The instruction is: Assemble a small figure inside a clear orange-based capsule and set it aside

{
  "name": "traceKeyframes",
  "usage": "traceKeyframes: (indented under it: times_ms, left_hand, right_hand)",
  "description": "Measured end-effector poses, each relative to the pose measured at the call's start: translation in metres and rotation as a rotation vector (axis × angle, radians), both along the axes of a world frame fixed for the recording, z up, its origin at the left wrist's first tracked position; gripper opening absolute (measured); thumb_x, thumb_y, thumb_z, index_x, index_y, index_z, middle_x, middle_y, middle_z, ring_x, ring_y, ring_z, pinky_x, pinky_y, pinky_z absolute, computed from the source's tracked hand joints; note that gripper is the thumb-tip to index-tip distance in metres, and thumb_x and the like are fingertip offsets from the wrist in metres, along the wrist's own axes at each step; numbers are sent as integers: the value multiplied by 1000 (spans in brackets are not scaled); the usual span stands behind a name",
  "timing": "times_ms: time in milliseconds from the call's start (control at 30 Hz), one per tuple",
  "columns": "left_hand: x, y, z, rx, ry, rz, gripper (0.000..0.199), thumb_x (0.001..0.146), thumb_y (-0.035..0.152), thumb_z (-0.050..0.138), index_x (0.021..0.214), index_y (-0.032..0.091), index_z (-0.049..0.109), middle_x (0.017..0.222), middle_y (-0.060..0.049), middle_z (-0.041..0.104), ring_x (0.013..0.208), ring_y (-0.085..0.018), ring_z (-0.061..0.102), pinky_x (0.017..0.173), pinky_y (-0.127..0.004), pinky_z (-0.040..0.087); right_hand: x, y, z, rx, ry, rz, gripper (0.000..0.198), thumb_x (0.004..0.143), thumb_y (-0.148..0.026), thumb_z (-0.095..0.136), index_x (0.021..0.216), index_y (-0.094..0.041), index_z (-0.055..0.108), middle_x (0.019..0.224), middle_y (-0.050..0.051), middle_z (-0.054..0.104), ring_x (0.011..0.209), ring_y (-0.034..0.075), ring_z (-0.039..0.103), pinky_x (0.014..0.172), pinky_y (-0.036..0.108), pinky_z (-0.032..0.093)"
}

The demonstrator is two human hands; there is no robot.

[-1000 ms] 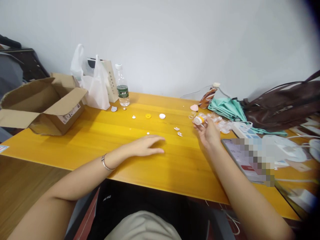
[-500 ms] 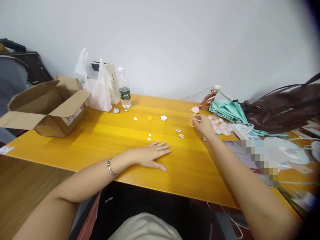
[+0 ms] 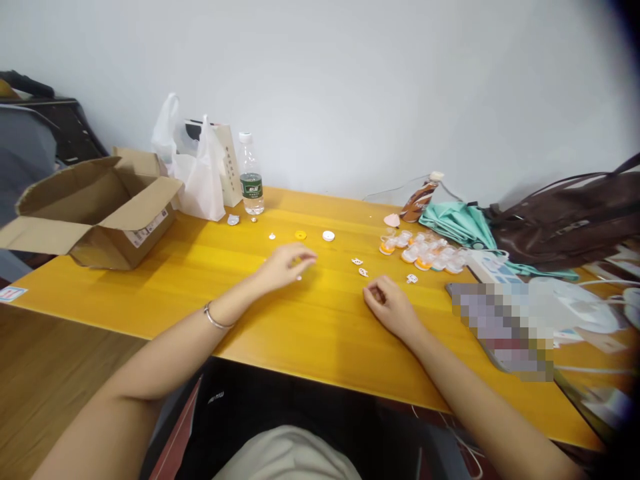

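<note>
My left hand (image 3: pixel 286 267) hovers over the middle of the table with thumb and fingers apart; I see nothing held in it. A small white disc (image 3: pixel 299 277) shows just beneath its thumb. To the right, my right hand (image 3: pixel 393 308) is loosely curled near the tabletop, and no object shows in its fingers. Beyond that hand lie small white cut-out pieces (image 3: pixel 363 272), with another white cut-out piece (image 3: pixel 412 279) to its right. A yellow ring-like disc (image 3: pixel 301 235) and a white round piece (image 3: pixel 328 235) lie farther back.
Several small clear containers with orange bases (image 3: pixel 387 247) stand at the right, by a brown bottle (image 3: pixel 419 200) and green cloth (image 3: pixel 450 223). A phone (image 3: pixel 500 330) lies nearer. At left are an open cardboard box (image 3: pixel 115 227), a plastic bag (image 3: pixel 197 187) and a water bottle (image 3: pixel 251 183).
My right hand has come back from the orange-based containers towards me and curled. My left hand has lifted from lying flat and moved slightly up and left.
</note>
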State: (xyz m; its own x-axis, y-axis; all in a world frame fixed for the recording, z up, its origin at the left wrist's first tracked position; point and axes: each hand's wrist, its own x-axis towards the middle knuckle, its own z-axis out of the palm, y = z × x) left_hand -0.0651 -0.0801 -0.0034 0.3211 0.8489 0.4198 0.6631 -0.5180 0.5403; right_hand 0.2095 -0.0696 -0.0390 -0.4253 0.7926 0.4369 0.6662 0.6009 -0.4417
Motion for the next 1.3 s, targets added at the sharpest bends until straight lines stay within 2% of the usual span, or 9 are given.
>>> traceKeyframes:
  times_ms: [100, 267, 467, 567, 767, 933, 1067, 1167, 1300]
  left_hand:
    - [-31, 30, -5, -10, 22, 428, 21, 82, 23, 49, 98, 16, 61, 92, -6, 62, 82, -14, 58, 80, -27, 46]
    - [-64, 66, -17, -69, 78, 590, 26, 77, 20, 54, 101, 11, 58, 98, -11, 58, 78, -17, 57, 84, -34, 44]
    - [-64, 85, -17, -137, 171, 523, 4, 70, 14, 57, 71, 14, 61, 76, -7, 62, 78, -20, 57, 77, -33, 45]
    - [-54, 78, -10, -109, 180, 468, 9, 72, 10, 52, 70, 13, 61, 78, -9, 62, 80, -21, 56, 77, -33, 44]
    - [-3, 20, 6, -85, 176, 136, 7, 76, 16, 56, 78, 16, 62, 79, -3, 63, 74, -13, 57, 72, -23, 44]
    - [29, -27, -11, -68, 174, -182, 12, 82, 21, 51, 79, 16, 61, 80, -3, 60, 71, -11, 55, 70, -22, 44]
    - [31, -34, -25, -108, 91, -168, 14, 83, 25, 50, 84, 16, 60, 81, -4, 58, 69, -11, 55, 68, -23, 45]
    - [26, -25, -20, -80, 22, -128, 19, 82, 33, 53, 88, 17, 60, 80, -3, 58, 71, -12, 56, 70, -24, 46]
    - [10, 15, -5, -12, 86, 150, 22, 82, 36, 52, 90, 17, 59, 88, -5, 58, 83, -16, 56, 81, -27, 44]
  right_hand:
    - [3, 1, -9, -100, 35, -28, 19, 83, -31, 47, 68, -20, 49, 64, 1, 48, 57, 14, 47, 56, 27, 39]
    - [1, 6, -5, -156, 53, -43, 23, 83, -36, 46, 66, -19, 50, 59, 0, 48, 55, 14, 44, 53, 26, 36]
    - [0, 3, -1, -242, 40, -25, 31, 83, -45, 44, 68, -19, 52, 59, -1, 50, 55, 13, 44, 54, 26, 36]
    - [0, 3, 0, -291, 70, -26, 34, 83, -48, 43, 68, -19, 52, 60, -1, 50, 57, 13, 45, 55, 25, 36]
    - [0, 4, 1, -349, 121, -39, 37, 81, -51, 44, 69, -18, 54, 62, 0, 52, 59, 14, 47, 55, 25, 37]
    - [0, 6, -1, -339, 102, -35, 38, 80, -53, 46, 69, -18, 56, 61, -1, 53, 56, 13, 46, 54, 25, 37]
    - [1, 7, -3, -319, 94, -27, 37, 81, -52, 45, 68, -18, 54, 59, -1, 51, 56, 13, 46, 52, 25, 37]
    - [1, 6, -3, -313, 84, -19, 36, 81, -51, 44, 68, -18, 54, 59, -1, 51, 56, 13, 46, 52, 25, 37]
    - [0, 6, -2, -291, 68, -18, 36, 80, -51, 46, 67, -19, 55, 56, -1, 50, 54, 13, 43, 50, 25, 35]
